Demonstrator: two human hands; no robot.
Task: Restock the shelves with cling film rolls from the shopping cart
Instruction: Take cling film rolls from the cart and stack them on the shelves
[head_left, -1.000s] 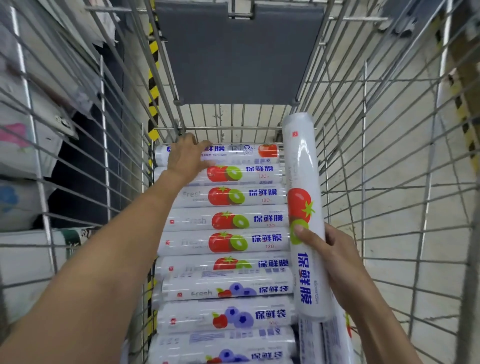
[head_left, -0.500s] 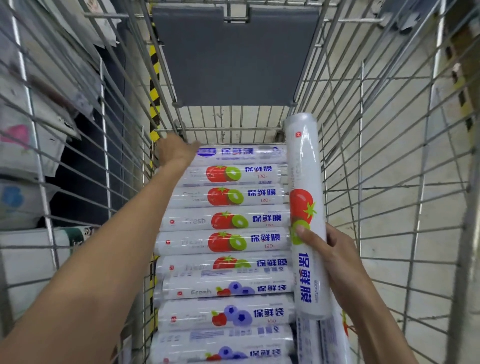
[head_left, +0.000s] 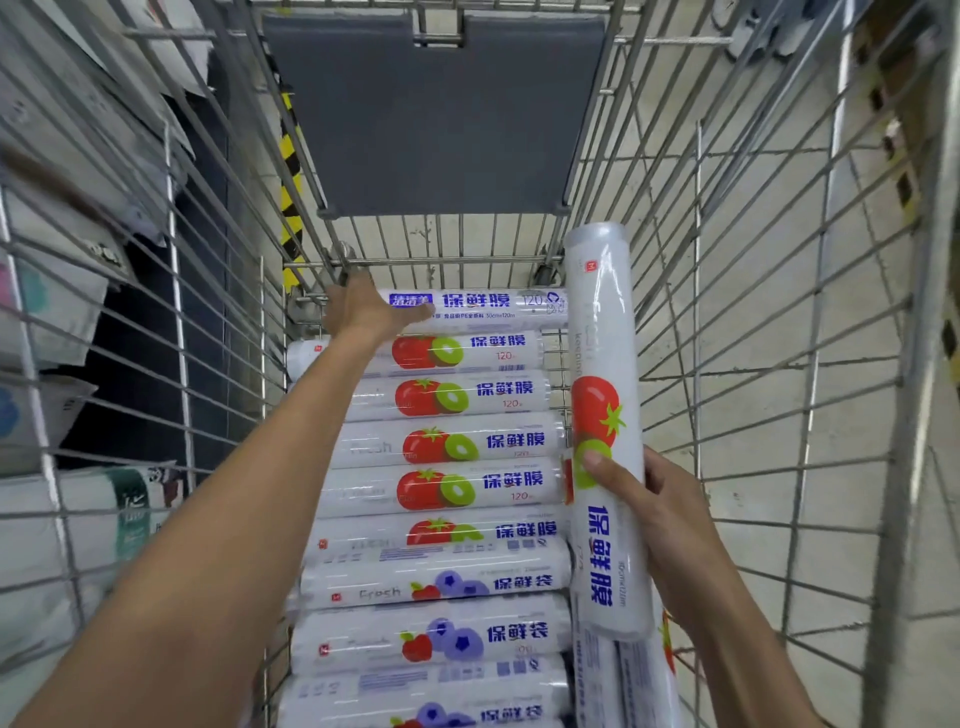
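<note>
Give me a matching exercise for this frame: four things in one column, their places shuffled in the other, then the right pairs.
Things:
1. left hand
2. right hand
3. grey panel
4. blueberry-print rolls

Places:
A. nearest the camera
B. on the farthest roll
C. round the held roll, by the cart's right side
D. at the cart's far end, above the rolls

Pairs: 1-B, 2-C, 3-D, 4-A

The left hand (head_left: 363, 312) now sits further left, gripping the end of the farthest roll (head_left: 483, 306); that roll has turned, showing its blue label instead of the tomato.
</note>
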